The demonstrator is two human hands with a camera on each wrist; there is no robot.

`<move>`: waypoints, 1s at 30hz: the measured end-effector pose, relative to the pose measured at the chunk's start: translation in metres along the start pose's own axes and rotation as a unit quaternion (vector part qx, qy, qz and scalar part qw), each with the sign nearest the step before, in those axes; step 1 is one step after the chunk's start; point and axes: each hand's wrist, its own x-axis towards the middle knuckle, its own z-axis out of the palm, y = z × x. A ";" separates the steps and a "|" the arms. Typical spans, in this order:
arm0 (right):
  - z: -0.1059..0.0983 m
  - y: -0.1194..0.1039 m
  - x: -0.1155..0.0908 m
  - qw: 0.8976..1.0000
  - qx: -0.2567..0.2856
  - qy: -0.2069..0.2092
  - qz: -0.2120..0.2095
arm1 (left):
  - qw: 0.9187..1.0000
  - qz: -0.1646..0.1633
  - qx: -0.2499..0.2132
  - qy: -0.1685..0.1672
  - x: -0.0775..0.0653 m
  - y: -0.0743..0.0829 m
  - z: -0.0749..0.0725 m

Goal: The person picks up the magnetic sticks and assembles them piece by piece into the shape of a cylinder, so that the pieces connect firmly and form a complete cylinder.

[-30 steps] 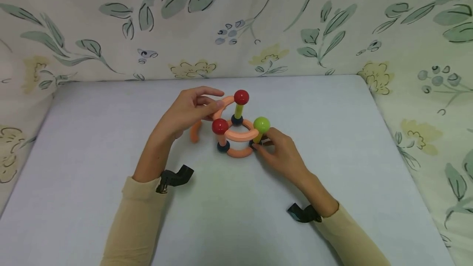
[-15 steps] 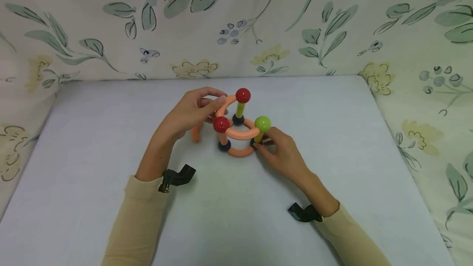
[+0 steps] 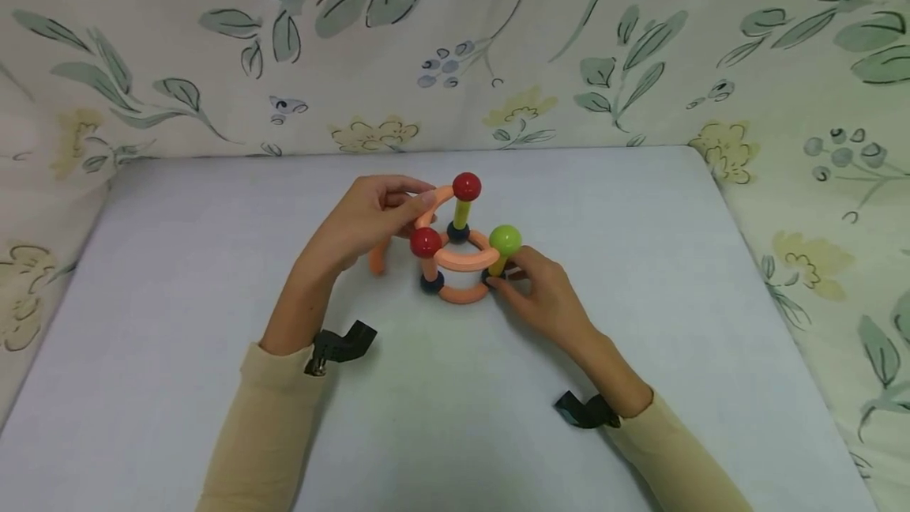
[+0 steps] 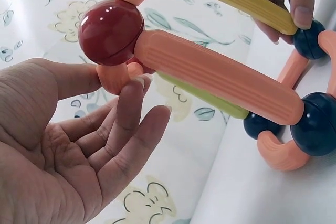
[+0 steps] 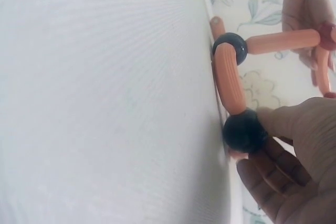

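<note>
A toy frame of balls and rods stands on the table, with dark blue balls at the base joined by curved orange rods. On its uprights sit a front red ball (image 3: 426,242), a rear red ball (image 3: 466,186) and a light green ball (image 3: 505,239). My left hand (image 3: 362,220) pinches a curved orange rod (image 3: 442,196) between thumb and finger, up between the two red balls. In the left wrist view its other fingers are spread loosely. My right hand (image 3: 543,287) grips the dark blue ball (image 5: 244,131) at the frame's right foot, below a yellow rod (image 4: 247,2).
Left of the frame a loose curved orange rod (image 3: 378,257) lies on the white table (image 3: 455,417), partly behind the left hand. Floral cloth (image 3: 455,46) hangs behind the table and shows along both sides. Each wrist wears a black camera mount (image 3: 344,343).
</note>
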 end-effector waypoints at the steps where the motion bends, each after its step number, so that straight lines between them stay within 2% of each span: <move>1: 0.000 0.000 0.000 1.000 -0.001 0.000 0.000 | 1.000 0.002 0.002 0.002 -0.001 0.000 0.000; 7: 0.001 -0.001 0.001 1.000 -0.007 0.002 -0.003 | 1.000 0.008 0.014 0.014 -0.002 0.001 -0.001; 11: 0.001 -0.001 0.000 1.000 -0.005 0.001 -0.001 | 0.999 0.011 0.028 0.017 0.007 -0.011 -0.001; 14: 0.000 -0.001 -0.001 1.000 -0.001 -0.001 0.003 | 0.997 0.018 0.076 0.002 0.017 -0.026 0.004; 17: -0.003 -0.001 -0.002 1.000 0.001 -0.001 0.008 | 0.993 0.031 0.110 -0.030 0.028 -0.037 0.014; 20: -0.004 0.001 -0.003 1.000 0.003 0.002 0.005 | 0.992 0.050 0.110 -0.048 0.035 -0.042 0.024; 24: -0.005 0.002 -0.003 1.000 0.004 0.009 0.000 | 0.990 0.073 0.111 -0.041 0.041 -0.049 0.031; 30: -0.001 0.001 -0.002 1.000 0.010 0.003 -0.005 | 0.989 0.075 0.115 -0.053 0.041 -0.057 0.032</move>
